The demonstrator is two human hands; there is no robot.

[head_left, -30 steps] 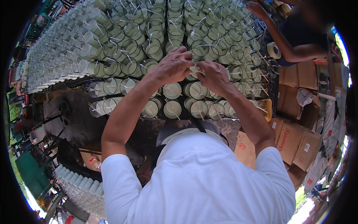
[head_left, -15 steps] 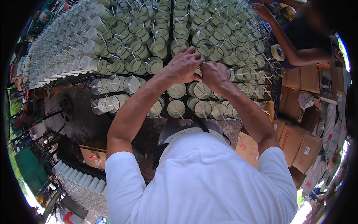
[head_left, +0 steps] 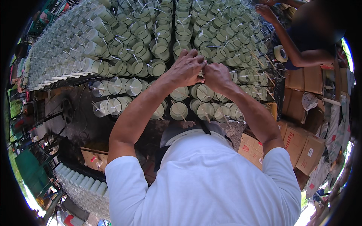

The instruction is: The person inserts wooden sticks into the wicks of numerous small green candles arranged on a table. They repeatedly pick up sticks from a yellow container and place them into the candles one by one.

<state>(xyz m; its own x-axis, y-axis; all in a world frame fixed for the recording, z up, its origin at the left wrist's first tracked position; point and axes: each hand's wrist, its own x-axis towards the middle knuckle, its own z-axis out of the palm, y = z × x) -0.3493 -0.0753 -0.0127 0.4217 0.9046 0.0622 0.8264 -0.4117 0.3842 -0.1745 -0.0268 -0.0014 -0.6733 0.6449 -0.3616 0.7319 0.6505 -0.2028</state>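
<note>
Rows of glass jars filled with pale green-white wax, each with a white wick, cover the table. My left hand [head_left: 185, 68] reaches over a candle jar in the second row from the near edge, its fingers bent and pinched together. Against its fingertips, my right hand [head_left: 217, 76] is curled closed. What lies between the fingers is too small and hidden to name. Just below the hands stand a candle jar [head_left: 179, 93] and, nearer, another candle jar [head_left: 178, 110], both with thin wooden sticks across their tops. Behind my left fingers is a candle jar [head_left: 160, 49] with its wick standing loose.
Another person's arm [head_left: 286, 43] reaches in at the upper right, near a roll of tape [head_left: 280, 53]. Cardboard boxes [head_left: 298, 148] are stacked on the right. At the lower left, more white-filled glasses [head_left: 85, 182] stand in rows.
Both hands stay at the same spot with only slight finger and wrist movement. My elbows have shifted outward a little.
</note>
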